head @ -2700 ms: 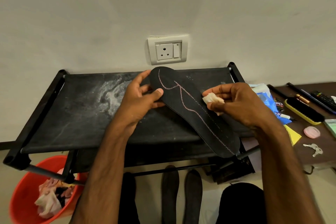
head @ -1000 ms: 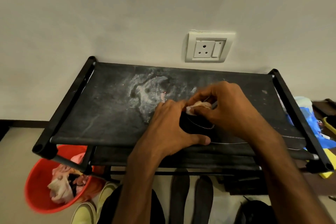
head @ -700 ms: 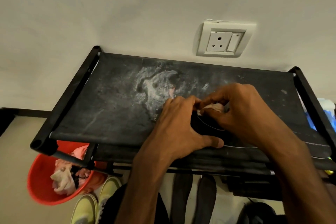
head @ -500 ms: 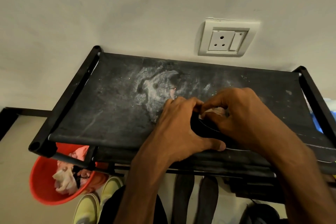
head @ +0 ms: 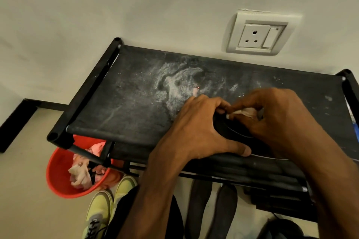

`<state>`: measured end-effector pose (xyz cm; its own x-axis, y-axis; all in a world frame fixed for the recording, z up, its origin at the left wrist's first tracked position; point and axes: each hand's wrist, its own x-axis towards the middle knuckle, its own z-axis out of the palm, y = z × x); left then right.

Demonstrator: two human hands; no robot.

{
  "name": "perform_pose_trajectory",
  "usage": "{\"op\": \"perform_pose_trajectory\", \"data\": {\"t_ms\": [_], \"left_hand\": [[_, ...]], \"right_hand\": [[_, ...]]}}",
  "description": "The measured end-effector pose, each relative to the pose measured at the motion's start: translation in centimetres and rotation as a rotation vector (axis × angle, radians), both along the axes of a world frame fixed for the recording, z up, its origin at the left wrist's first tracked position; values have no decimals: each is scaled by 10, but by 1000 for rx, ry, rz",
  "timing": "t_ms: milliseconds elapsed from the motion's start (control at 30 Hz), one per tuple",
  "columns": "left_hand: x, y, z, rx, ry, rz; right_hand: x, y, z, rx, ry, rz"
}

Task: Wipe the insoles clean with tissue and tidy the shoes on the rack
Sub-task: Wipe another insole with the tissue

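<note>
A pale wall [head: 116, 6] bearing one white socket plate [head: 260, 35] backs a black rack [head: 126, 106], whose top fabric shelf is dusty and smeared with whitish powder. On the beige floor [head: 29, 200] below stand one red tub [head: 58, 176] of crumpled scraps, two yellow-green shoes [head: 101, 209] and two dark insoles [head: 200, 209] side by side. One black insole [head: 233, 132], crossed by a thin pale curving line, lies on the shelf's front right part. The left hand [head: 200, 134] grips its left end, thumb along the front edge. The right hand [head: 275, 114] pinches a crumpled whitish tissue [head: 244, 112] against it.
</note>
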<state>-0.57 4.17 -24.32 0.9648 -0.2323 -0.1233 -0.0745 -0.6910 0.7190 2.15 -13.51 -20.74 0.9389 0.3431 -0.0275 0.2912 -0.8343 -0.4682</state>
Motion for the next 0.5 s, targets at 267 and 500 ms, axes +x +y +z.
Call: {"op": "perform_pose_trajectory", "data": {"t_ms": [267,500], "left_hand": [[1,-2,2,-48,29,24],[1,-1,1,-59,27,37]], "right_hand": [[-2,10,-2,-121,1,109],[0,9,-5,-120,-44,28]]}}
